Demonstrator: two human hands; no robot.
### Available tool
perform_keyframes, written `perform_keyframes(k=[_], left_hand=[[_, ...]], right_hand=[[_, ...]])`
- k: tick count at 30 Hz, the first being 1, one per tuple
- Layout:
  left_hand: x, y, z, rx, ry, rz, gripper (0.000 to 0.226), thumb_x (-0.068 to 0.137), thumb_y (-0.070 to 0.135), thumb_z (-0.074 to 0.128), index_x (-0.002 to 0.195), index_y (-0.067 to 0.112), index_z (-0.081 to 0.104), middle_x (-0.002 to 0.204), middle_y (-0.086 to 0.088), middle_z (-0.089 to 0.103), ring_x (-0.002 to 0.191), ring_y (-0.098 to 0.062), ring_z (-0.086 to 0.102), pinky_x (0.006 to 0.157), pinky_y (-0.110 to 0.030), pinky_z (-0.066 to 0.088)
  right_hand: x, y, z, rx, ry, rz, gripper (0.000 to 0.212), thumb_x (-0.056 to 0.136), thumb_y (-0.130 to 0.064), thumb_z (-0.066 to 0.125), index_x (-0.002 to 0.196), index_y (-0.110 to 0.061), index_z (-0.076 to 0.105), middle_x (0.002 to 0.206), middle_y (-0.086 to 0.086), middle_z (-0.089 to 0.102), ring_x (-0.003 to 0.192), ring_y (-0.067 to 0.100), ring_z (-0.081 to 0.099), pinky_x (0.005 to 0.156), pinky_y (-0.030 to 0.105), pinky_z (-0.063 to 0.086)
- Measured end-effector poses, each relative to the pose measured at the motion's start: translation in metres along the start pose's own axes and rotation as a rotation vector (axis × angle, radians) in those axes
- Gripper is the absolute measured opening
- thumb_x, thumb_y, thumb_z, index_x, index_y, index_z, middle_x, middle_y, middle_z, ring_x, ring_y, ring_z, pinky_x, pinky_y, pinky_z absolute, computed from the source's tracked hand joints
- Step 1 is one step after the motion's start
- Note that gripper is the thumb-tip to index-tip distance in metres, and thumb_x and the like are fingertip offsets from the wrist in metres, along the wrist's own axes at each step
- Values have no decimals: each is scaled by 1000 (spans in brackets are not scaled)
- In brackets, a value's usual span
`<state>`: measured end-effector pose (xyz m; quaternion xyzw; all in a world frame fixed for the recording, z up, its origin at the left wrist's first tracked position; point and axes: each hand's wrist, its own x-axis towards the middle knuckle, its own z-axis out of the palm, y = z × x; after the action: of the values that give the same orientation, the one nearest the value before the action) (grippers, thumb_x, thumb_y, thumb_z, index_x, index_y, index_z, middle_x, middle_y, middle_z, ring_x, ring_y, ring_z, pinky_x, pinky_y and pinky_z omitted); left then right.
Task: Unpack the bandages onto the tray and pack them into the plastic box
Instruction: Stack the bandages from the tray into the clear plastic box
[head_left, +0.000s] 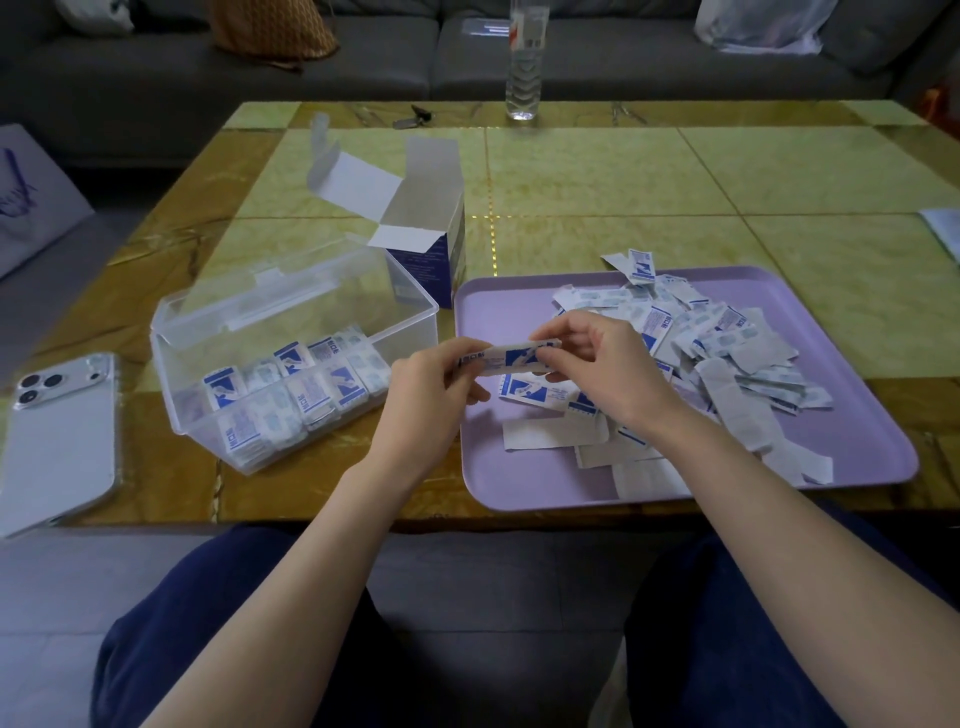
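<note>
A small stack of wrapped bandages (511, 357), white with blue print, is held level above the left part of the lilac tray (852, 447). My left hand (434, 382) pinches its left end and my right hand (602, 364) pinches its right end. A loose pile of bandages (727, 353) covers the middle and right of the tray. The clear plastic box (291, 358) stands left of the tray with its lid tipped back, and rows of bandages (311, 384) stand packed along its near side.
An open white and blue cardboard carton (431, 228) stands behind the box. A white phone (57, 441) lies at the table's left edge. A clear water bottle (525, 62) and keys (413, 118) sit at the far edge. A sofa lies beyond.
</note>
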<state>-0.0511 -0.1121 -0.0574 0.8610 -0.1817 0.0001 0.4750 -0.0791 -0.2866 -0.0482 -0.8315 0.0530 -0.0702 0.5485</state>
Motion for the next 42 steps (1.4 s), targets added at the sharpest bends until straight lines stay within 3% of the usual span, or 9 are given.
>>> perform_keyframes(k=[4, 7, 11, 15, 21, 28, 31, 38, 42], left_hand=[[-3, 3, -6, -62, 138, 53, 14, 92, 7, 55, 100, 13, 66, 77, 4, 66, 65, -5, 65, 64, -26, 56], [-6, 4, -10, 45, 230, 127, 6, 89, 13, 59, 91, 16, 64, 68, 18, 57, 63, -2, 58, 60, -13, 44], [-10, 9, -20, 29, 206, 146, 7, 89, 9, 59, 87, 16, 59, 69, 21, 53, 66, 7, 55, 56, -5, 37], [-11, 7, -30, -96, 199, 112, 13, 86, 7, 62, 85, 20, 59, 71, 14, 61, 65, -5, 61, 59, -17, 48], [-21, 10, -46, -33, 147, 189, 13, 84, 2, 60, 84, 15, 60, 73, 15, 59, 68, 0, 54, 60, -7, 40], [-25, 2, -67, -42, 217, 210, 12, 84, 1, 59, 87, 13, 61, 80, 10, 63, 72, 1, 56, 64, -8, 42], [-28, 1, -79, -34, 249, 223, 11, 85, 2, 60, 88, 12, 61, 80, 8, 62, 73, -1, 56, 64, -8, 42], [-30, -20, -123, 319, 411, 154, 29, 91, 13, 55, 120, 14, 54, 104, 3, 53, 95, -12, 50, 82, -25, 36], [-35, -32, -139, 492, 327, 69, 13, 89, 24, 55, 98, 18, 62, 95, 4, 61, 94, -21, 51, 82, -34, 33]], right_hand=[[-1, -5, 0, 114, -51, 21, 20, 85, 0, 63, 82, -20, 66, 76, -2, 71, 64, 15, 70, 67, 24, 58], [-4, -9, 4, 226, -104, 52, 17, 85, 3, 61, 84, -14, 65, 70, -3, 72, 60, 18, 70, 65, 24, 58], [-9, -17, 12, 281, -130, 51, 14, 86, 4, 58, 86, -9, 64, 74, 0, 71, 60, 19, 69, 62, 22, 56], [-15, -26, 18, 290, -157, 45, 12, 88, 3, 57, 89, -8, 62, 82, 8, 69, 64, 19, 69, 66, 25, 58], [-21, -40, 32, -115, -79, -124, 12, 85, -9, 64, 88, -21, 67, 81, -9, 69, 74, 5, 64, 68, 12, 50], [-19, -73, 48, -264, -119, -285, 14, 84, -11, 66, 95, -20, 71, 78, -19, 65, 71, -4, 62, 65, 6, 45], [-14, -86, 59, -318, -128, -311, 10, 84, -13, 68, 90, -20, 73, 75, -15, 68, 68, -2, 63, 61, 6, 44], [18, -118, 77, -331, -17, -275, 9, 80, -13, 71, 88, -12, 75, 66, -14, 64, 56, -7, 56, 57, 4, 42], [46, -129, 92, -258, -9, -114, 6, 81, -10, 70, 86, -11, 72, 76, 3, 68, 63, 5, 59, 52, 9, 49]])
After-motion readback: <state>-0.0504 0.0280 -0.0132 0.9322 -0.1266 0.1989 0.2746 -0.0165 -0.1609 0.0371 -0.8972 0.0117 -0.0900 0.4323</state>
